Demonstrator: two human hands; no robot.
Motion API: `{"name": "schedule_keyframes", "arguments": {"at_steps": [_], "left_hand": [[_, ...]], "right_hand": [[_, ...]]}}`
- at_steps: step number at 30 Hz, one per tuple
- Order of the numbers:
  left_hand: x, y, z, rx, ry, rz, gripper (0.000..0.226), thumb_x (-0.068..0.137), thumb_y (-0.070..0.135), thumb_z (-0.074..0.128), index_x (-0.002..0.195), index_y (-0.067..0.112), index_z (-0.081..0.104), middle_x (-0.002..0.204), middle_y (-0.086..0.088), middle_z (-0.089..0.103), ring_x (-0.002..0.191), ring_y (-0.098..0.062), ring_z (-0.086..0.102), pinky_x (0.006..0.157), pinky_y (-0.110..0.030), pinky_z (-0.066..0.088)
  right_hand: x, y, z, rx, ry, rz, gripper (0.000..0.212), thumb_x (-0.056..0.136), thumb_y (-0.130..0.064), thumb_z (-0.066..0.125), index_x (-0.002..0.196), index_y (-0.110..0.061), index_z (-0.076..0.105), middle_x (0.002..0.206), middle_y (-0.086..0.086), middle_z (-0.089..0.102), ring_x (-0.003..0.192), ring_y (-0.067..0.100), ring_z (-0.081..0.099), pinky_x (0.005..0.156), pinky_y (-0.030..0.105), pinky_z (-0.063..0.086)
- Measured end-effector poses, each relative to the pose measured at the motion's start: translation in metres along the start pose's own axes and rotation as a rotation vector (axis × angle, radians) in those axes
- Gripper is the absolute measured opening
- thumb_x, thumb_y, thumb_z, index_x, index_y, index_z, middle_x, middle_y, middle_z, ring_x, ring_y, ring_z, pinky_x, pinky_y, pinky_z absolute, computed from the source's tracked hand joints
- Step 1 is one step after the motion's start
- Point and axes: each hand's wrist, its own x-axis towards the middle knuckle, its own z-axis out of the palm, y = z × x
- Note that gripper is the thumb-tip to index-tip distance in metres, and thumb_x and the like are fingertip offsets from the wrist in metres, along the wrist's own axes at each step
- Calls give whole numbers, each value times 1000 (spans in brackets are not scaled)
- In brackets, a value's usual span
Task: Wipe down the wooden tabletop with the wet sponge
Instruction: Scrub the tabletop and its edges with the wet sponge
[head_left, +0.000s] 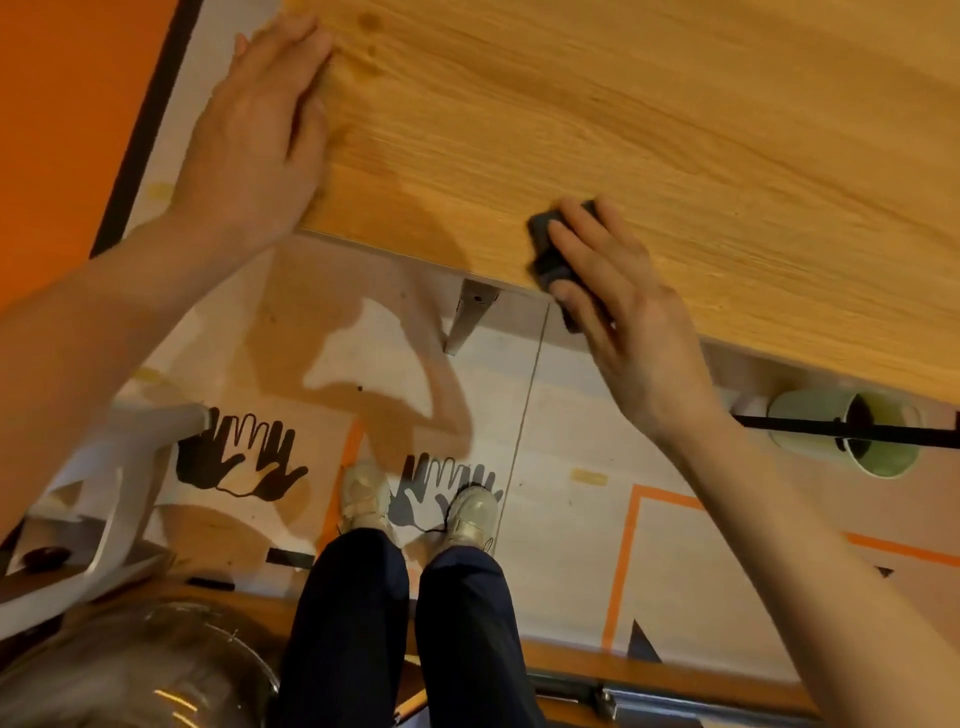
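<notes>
The wooden tabletop (649, 135) fills the upper right of the head view, its near edge running from the left corner down to the right. A dark sponge (545, 249) lies on the wood close to that near edge. My right hand (623, 322) grips the sponge, fingers over its top and thumb at its near end. My left hand (260, 135) lies flat with straight fingers on the table's left corner, holding nothing.
Below the table edge the floor shows black hand prints (239, 457) and orange tape lines (623, 561). A metal table leg (470, 317) drops beneath the edge. A green cup (852, 431) hangs under the table at right. A white stand (104, 499) is at left; my feet (415, 504) stand centre.
</notes>
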Motion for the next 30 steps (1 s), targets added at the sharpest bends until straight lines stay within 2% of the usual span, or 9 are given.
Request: {"name": "schedule_keyframes", "arguments": {"at_steps": [3, 6, 7, 10, 13, 17, 21, 26, 30], "left_hand": [[-21, -1, -3, -90, 104, -119, 49, 109, 23, 33, 157, 12, 32, 163, -8, 29, 151, -17, 24, 124, -19, 14], [-48, 3, 2, -252, 137, -314, 52, 110, 28, 33, 159, 13, 27, 164, -6, 29, 151, -16, 27, 125, -27, 21], [-55, 5, 6, -302, 142, -361, 52, 111, 30, 32, 160, 14, 25, 164, -4, 30, 150, -13, 28, 124, -27, 24], [-61, 12, 13, -356, 195, -429, 51, 111, 30, 31, 160, 16, 23, 161, 6, 30, 140, 6, 28, 114, -5, 24], [-58, 11, 12, -416, 186, -417, 51, 112, 25, 31, 160, 13, 21, 154, 17, 25, 134, 19, 24, 110, 0, 21], [-59, 10, 12, -439, 171, -410, 51, 112, 21, 30, 160, 11, 20, 157, 13, 25, 140, 8, 21, 107, 4, 17], [-59, 13, 13, -423, 173, -411, 50, 112, 19, 29, 160, 10, 20, 163, 2, 26, 138, 8, 21, 105, 6, 16], [-56, 15, 11, -437, 177, -425, 50, 111, 16, 30, 159, 7, 20, 165, -4, 25, 143, 4, 20, 108, 4, 14], [-55, 13, 9, -489, 170, -429, 50, 111, 15, 33, 159, 9, 22, 165, -3, 26, 143, 2, 20, 110, 2, 15]], "right_hand": [[-24, 22, -13, 8, 93, 130, 43, 104, -20, 37, 145, -6, 39, 156, 7, 30, 149, 23, 14, 123, 33, 15], [-23, 8, 0, 1, 143, 147, 45, 104, -20, 33, 147, -4, 35, 158, 9, 26, 150, 26, 9, 123, 41, 15], [-20, 0, 8, -16, 138, 104, 45, 104, -19, 34, 147, -4, 34, 157, 10, 26, 150, 27, 9, 122, 45, 16], [1, -26, 36, -40, 111, -81, 44, 101, -11, 45, 144, -1, 38, 153, 15, 33, 147, 33, 17, 121, 51, 16], [26, -38, 50, -38, 101, -267, 42, 97, -3, 52, 139, 0, 46, 148, 17, 42, 144, 37, 27, 119, 51, 24], [11, 13, 23, -151, 46, -456, 44, 97, -2, 56, 140, -3, 46, 149, 12, 43, 144, 30, 30, 114, 49, 34], [-28, 53, -1, -115, 117, -352, 43, 95, -2, 57, 137, -2, 49, 146, 13, 45, 142, 32, 33, 111, 56, 36], [3, 8, 30, -68, 116, -330, 42, 97, -2, 56, 138, -3, 48, 147, 12, 44, 144, 31, 30, 117, 52, 28], [46, -50, 62, -64, 97, -364, 39, 99, -5, 53, 138, -4, 49, 147, 12, 46, 143, 32, 31, 116, 51, 30]]}}
